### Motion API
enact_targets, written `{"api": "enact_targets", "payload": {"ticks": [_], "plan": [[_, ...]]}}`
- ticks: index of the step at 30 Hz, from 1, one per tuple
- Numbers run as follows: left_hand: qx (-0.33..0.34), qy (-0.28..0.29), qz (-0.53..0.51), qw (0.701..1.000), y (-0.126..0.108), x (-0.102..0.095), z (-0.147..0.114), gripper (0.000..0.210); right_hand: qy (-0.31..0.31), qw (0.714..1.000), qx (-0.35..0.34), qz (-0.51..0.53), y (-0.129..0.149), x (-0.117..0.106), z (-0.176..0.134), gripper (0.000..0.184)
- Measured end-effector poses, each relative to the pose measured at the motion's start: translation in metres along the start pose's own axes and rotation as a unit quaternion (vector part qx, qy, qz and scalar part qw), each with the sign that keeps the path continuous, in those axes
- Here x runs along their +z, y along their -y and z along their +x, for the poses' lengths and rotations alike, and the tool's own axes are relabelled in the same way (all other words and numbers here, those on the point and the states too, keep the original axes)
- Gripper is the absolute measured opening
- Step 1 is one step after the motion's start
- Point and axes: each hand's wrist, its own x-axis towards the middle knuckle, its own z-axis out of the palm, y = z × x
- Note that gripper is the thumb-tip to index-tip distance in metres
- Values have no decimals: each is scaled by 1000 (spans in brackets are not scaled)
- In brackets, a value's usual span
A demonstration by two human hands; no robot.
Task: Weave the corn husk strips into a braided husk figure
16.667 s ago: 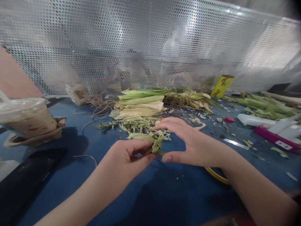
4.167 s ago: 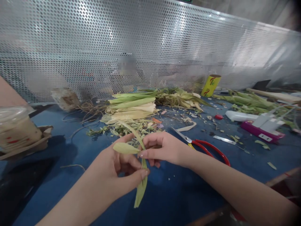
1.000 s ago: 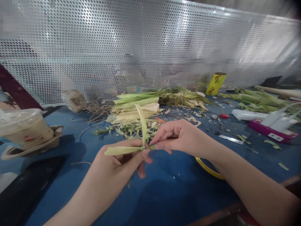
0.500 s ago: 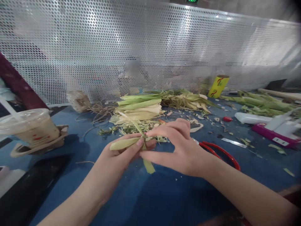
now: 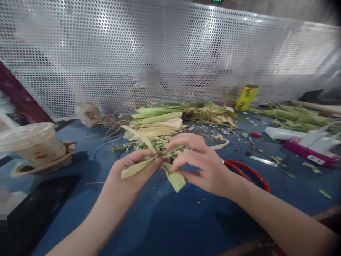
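My left hand (image 5: 130, 177) pinches a pale green corn husk piece (image 5: 136, 169) between thumb and fingers, above the blue table. Several husk strips meet at the pinch and fan out: one to the lower left, one up and away, others to the right. With its fingers bent, my right hand (image 5: 206, 167) grips the lower right strip between fingertips and thumb, and its index finger lies by an upper strip. Just behind both hands, a stack of husks (image 5: 157, 122) lies on the table, with a heap of shredded green bits in front of it.
Red-handled scissors (image 5: 255, 174) and a small blade (image 5: 263, 161) lie right of my right hand, near a purple-based device (image 5: 309, 153). At left are an iced drink cup (image 5: 39, 145), a dark flat slab (image 5: 39, 209) and loose twine (image 5: 112, 126). A perforated metal panel (image 5: 170, 46) stands behind.
My right fingers have moved down onto the lower right strip, which now swings out to the right and opens wider. The husk piece in my left hand has tipped slightly left.
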Motion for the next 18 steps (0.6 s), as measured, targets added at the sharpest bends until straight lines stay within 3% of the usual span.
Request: {"api": "enact_targets", "payload": {"ticks": [5, 8, 11, 14, 18], "plan": [[67, 17, 74, 995, 4, -6, 1, 12, -39, 980, 127, 145, -1, 2, 1, 13], [100, 42, 130, 986, 4, -7, 0, 9, -28, 964, 189, 187, 1, 4, 1, 12], [120, 32, 156, 980, 3, -5, -2, 13, -16, 939, 249, 237, 3, 6, 2, 8], [98, 10, 122, 988, 3, -3, -4, 7, -11, 893, 312, 325, 4, 7, 5, 2], [45, -4, 11, 999, 3, 0, -4, 48, -18, 813, 386, 436, 1, 10, 7, 11]]}}
